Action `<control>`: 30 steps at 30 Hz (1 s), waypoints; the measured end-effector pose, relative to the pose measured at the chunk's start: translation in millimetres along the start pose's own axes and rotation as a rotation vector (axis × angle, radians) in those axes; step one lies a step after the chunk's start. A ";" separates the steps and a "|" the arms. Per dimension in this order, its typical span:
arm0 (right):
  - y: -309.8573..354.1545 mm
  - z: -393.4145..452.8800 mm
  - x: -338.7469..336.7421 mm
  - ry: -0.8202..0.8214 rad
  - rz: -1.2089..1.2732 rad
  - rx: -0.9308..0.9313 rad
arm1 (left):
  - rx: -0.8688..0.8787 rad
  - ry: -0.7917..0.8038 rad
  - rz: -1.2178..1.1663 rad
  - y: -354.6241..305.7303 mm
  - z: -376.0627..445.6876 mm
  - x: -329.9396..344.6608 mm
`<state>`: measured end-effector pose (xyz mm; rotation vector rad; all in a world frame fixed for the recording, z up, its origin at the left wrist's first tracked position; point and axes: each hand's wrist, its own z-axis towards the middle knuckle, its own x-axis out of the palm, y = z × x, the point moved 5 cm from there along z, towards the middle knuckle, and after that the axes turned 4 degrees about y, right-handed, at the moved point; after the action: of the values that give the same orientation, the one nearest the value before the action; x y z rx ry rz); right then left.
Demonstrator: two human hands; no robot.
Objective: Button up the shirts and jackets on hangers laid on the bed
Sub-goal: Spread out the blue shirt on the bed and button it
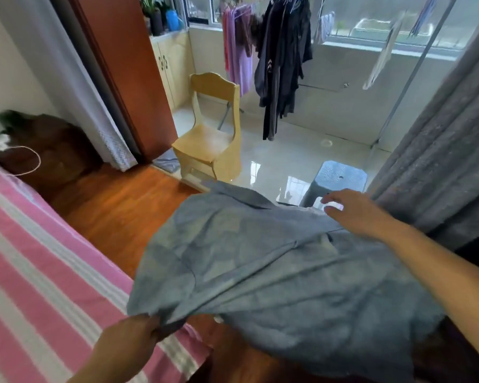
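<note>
While left hand (127, 340) pinches hem, shirt (274, 266) airborne

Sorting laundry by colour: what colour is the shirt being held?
Faded blue-grey shirt, plain; head view.

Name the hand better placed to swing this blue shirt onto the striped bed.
Left. The left hand already pinches the blue shirt at its hem, right over the striped bed. The right hand lies up at the collar, farther from the bed.

Shirt (274, 258) matt blue cloth; floor (116, 205) glossy wood; chair (213, 128) smooth pale wood.
</note>
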<state>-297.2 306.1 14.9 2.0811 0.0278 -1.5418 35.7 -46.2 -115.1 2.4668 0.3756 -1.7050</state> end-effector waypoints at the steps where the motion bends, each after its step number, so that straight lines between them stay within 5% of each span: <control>1: 4.5 5.7 9.9 0.075 -0.038 -0.013 | -0.021 0.065 -0.028 -3.9 4.5 11.2; 4: 13.2 22.7 37.3 0.268 -0.169 -0.010 | -0.055 0.151 -0.186 -26.5 31.6 8.1; 9: 56.8 58.4 59.1 0.300 -0.165 -0.110 | -0.078 -0.293 -0.611 -50.5 75.2 -74.8; 15: 108.6 106.6 91.8 0.387 -0.072 -0.193 | -0.046 -0.296 -0.606 -66.3 60.4 -105.3; 20: 106.7 119.5 52.0 0.104 0.026 -0.194 | 0.001 -0.363 -0.652 -51.3 21.7 -122.2; 25: 186.7 16.6 -38.5 0.097 0.212 -0.502 | 0.192 -0.638 -0.684 -74.6 5.9 -184.5; 30: 233.5 -79.4 -58.8 0.265 0.431 -0.699 | 0.518 -0.591 -0.538 -104.7 19.3 -246.2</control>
<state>-171.0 158.9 178.3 1.5723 0.1760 -0.8266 -92.4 16.7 112.1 2.0782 0.6232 -2.9589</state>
